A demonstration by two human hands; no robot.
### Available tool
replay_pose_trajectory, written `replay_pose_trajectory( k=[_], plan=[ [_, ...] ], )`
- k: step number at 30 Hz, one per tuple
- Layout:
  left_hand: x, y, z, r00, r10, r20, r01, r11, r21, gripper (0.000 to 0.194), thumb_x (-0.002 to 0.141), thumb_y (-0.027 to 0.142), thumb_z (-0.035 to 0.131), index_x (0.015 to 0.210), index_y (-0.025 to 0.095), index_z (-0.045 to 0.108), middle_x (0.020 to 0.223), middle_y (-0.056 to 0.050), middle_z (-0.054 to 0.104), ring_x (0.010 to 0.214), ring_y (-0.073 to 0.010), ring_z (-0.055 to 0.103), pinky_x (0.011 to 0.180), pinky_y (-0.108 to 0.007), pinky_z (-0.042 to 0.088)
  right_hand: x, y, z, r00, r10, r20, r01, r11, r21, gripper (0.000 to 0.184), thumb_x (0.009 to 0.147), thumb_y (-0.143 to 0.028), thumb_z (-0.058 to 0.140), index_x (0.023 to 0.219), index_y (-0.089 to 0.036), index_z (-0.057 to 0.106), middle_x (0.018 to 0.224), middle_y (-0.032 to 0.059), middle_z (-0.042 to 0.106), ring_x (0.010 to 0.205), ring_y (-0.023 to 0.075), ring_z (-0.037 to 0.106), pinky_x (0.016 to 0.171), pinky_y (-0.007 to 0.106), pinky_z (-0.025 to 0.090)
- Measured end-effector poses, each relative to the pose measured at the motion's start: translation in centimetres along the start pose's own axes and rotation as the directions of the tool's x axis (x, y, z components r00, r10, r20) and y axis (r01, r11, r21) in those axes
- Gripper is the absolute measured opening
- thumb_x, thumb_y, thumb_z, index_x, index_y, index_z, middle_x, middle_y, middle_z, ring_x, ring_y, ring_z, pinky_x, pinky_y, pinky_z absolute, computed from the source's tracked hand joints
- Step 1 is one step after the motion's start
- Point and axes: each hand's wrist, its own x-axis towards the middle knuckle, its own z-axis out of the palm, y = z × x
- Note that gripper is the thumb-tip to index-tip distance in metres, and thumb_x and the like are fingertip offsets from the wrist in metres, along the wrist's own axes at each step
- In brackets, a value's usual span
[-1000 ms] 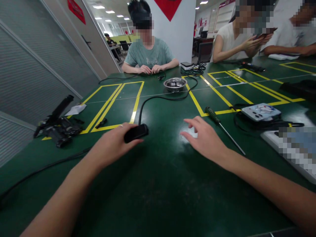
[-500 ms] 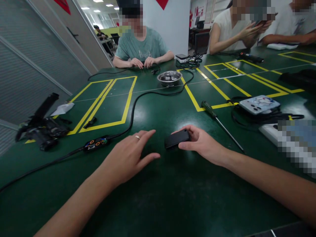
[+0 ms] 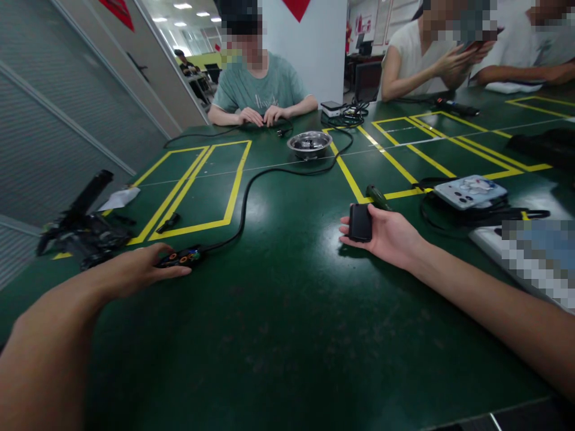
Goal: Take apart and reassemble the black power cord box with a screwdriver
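My left hand (image 3: 135, 270) is at an open in-line cable box (image 3: 182, 257), its thumb on the near side and its fingers on the far side, apart. Orange rings and small coloured wires show inside the box; its left end is hidden by the hand. A black cable (image 3: 245, 206) leads away from its right end. My right hand (image 3: 390, 236) holds a small black plastic cover (image 3: 360, 222) on its fingers, a little above the table. Just behind that hand lies a screwdriver (image 3: 377, 196), only its green handle showing.
A steel bowl (image 3: 309, 143) with small parts stands mid-table. Dark gear (image 3: 90, 230) and a small black piece (image 3: 169, 223) lie left. A phone (image 3: 471, 190) and a pale device (image 3: 503, 251) lie right. Across the table sits a person in a green shirt (image 3: 265, 87).
My left hand has moved left from the middle to the cable box. My right hand has moved right and away with the black cover, turning palm up, and now hides the screwdriver's shaft.
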Motion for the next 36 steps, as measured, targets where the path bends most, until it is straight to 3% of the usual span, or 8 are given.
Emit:
replay_pose_trajectory(
  k=[3, 8, 14, 18, 22, 24, 29, 36],
  plan=[
    [0.1, 0.9, -0.2, 0.991, 0.080, 0.103, -0.076, 0.996, -0.042, 0.062, 0.081, 0.063, 0.055, 0.119, 0.015, 0.055, 0.107, -0.009, 0.067, 0.094, -0.0251, 0.063, 0.077, -0.028, 0.047, 0.7, -0.7, -0.8, 0.998, -0.024, -0.052, 0.025, 1.000, 0.007, 0.040, 0.096, -0.046, 0.029, 0.114, -0.019, 0.051, 0.106, 0.0107, 0.066, 0.091, 0.0202, 0.068, 0.094, 0.045, 0.052],
    [0.7, 1.0, -0.3, 0.991, 0.128, 0.037, -0.128, 0.992, 0.007, 0.066, 0.081, 0.061, 0.057, 0.126, 0.014, 0.053, 0.115, -0.010, 0.064, 0.102, -0.0269, 0.060, 0.084, -0.030, 0.045, 1.8, -1.5, -2.1, 0.983, -0.097, -0.156, 0.075, 0.987, -0.141, 0.042, 0.095, -0.045, 0.024, 0.112, -0.018, 0.050, 0.109, 0.0135, 0.066, 0.092, 0.0215, 0.067, 0.090, 0.044, 0.053],
    [0.0, 1.9, -1.5, 0.981, 0.047, -0.186, -0.017, 0.987, 0.160, 0.076, 0.082, 0.075, 0.043, 0.123, 0.013, 0.057, 0.113, -0.012, 0.063, 0.095, -0.0274, 0.060, 0.075, -0.031, 0.045, 2.1, -2.3, -2.5, 0.923, -0.302, -0.238, 0.194, 0.900, -0.389, 0.051, 0.095, -0.045, 0.016, 0.125, -0.015, 0.044, 0.105, 0.0140, 0.065, 0.087, 0.0216, 0.067, 0.081, 0.041, 0.056],
    [-1.2, 3.3, -2.1, 0.945, 0.011, -0.328, 0.059, 0.977, 0.203, 0.086, 0.080, 0.082, 0.034, 0.128, 0.013, 0.053, 0.110, -0.013, 0.064, 0.092, -0.0288, 0.060, 0.072, -0.032, 0.045, 1.7, -1.7, -2.1, 0.859, -0.512, -0.001, 0.317, 0.535, -0.783, 0.052, 0.095, -0.044, 0.021, 0.131, -0.016, 0.047, 0.107, 0.0133, 0.064, 0.091, 0.0232, 0.064, 0.084, 0.042, 0.053],
    [-1.8, 4.2, -2.3, 0.929, -0.019, -0.369, 0.105, 0.971, 0.215, 0.086, 0.079, 0.083, 0.032, 0.127, 0.016, 0.055, 0.109, -0.012, 0.065, 0.091, -0.0295, 0.061, 0.072, -0.033, 0.046, 1.4, -0.5, -1.8, 0.822, -0.441, 0.360, 0.260, -0.272, -0.927, 0.047, 0.095, -0.037, 0.032, 0.132, -0.017, 0.054, 0.121, 0.0169, 0.058, 0.112, 0.0312, 0.055, 0.098, 0.051, 0.042],
    [-1.9, 4.6, -2.4, 0.932, -0.029, -0.362, 0.115, 0.969, 0.217, 0.086, 0.078, 0.084, 0.031, 0.125, 0.016, 0.056, 0.107, -0.012, 0.066, 0.089, -0.0295, 0.061, 0.071, -0.033, 0.047, 1.3, -0.1, -1.8, 0.841, -0.365, 0.399, 0.185, -0.500, -0.846, 0.048, 0.095, -0.032, 0.033, 0.136, -0.014, 0.051, 0.124, 0.0202, 0.056, 0.116, 0.0347, 0.052, 0.099, 0.055, 0.039],
    [-2.1, 5.3, -2.3, 0.936, -0.011, -0.352, 0.097, 0.969, 0.227, 0.085, 0.080, 0.083, 0.030, 0.124, 0.015, 0.055, 0.106, -0.013, 0.065, 0.092, -0.0302, 0.061, 0.072, -0.034, 0.047, 0.3, 0.9, -0.5, 0.794, -0.330, 0.511, 0.242, -0.599, -0.763, 0.051, 0.094, -0.028, 0.039, 0.142, -0.012, 0.043, 0.152, 0.0177, 0.036, 0.144, 0.0363, 0.023, 0.114, 0.058, 0.022],
    [-2.9, 6.6, -2.1, 0.915, -0.026, -0.404, 0.123, 0.969, 0.216, 0.082, 0.085, 0.079, 0.025, 0.125, 0.013, 0.054, 0.114, -0.016, 0.064, 0.100, -0.0342, 0.061, 0.078, -0.039, 0.047, 0.2, 6.1, 7.4, 0.482, -0.037, 0.875, 0.681, -0.613, -0.401, 0.053, 0.094, -0.031, 0.046, 0.142, -0.012, 0.040, 0.156, 0.0173, 0.030, 0.147, 0.0328, 0.019, 0.117, 0.054, 0.019]
  ],
)
